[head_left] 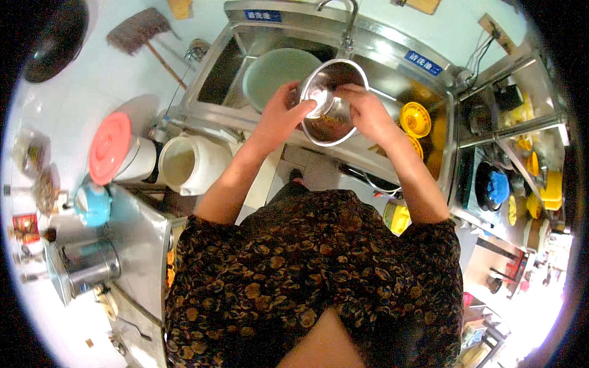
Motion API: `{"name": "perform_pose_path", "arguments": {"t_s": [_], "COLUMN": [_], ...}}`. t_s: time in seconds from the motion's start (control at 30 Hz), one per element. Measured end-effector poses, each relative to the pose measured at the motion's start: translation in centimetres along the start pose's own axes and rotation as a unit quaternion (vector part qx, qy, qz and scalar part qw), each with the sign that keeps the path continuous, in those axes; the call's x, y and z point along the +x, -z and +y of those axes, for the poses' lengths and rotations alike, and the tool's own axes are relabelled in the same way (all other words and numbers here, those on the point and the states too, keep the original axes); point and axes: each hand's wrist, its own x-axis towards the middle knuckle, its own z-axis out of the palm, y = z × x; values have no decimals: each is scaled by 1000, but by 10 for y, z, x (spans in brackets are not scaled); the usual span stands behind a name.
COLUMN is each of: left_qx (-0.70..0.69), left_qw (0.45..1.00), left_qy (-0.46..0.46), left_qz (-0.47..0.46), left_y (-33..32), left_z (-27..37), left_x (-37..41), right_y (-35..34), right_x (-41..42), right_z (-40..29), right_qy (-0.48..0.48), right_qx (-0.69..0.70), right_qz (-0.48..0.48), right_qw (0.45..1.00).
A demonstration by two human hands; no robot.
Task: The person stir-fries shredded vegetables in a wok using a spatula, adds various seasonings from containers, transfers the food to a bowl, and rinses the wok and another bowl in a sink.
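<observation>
A round stainless steel bowl (329,131) is held up over the front of a two-basin steel sink (216,117), its open side facing me. My left hand (283,115) grips its left rim, the thumb over the edge. My right hand (366,110) is at the bowl's right side, with the fingers reaching over the rim into it; whether they press on the metal I cannot tell. Small brownish bits show low inside the bowl. Behind it, a large pale green round basin (280,69) sits in the left sink. Yellow plastic baskets (415,119) lie in the right sink.
A curved faucet (349,27) rises behind the sink. At the left stand a white bucket (207,161), a container with a pink lid (109,148) and a steel counter (138,216) bearing a blue kettle (94,204). Metal shelving (511,131) stands at the right.
</observation>
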Motion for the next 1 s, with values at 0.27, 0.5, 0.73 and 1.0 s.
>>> {"name": "perform_pose_path", "arguments": {"t_s": [0.27,0.5,0.73,1.0], "left_qx": [120,215,268,395], "left_qw": [993,970,957,905], "left_qy": [-2,-96,-85,-126], "left_qz": [16,53,78,97], "left_y": [-25,-30,-33,-76], "left_z": [-9,-17,-15,-10], "left_x": [76,128,136,157], "right_y": [-21,-14,-23,-28], "right_x": [18,50,57,45], "right_z": [61,95,97,152], "right_qy": [42,74,121,142], "right_qx": [29,-2,44,-61], "right_qz": [-70,-60,-30,-28], "right_qw": [996,995,991,988]}}
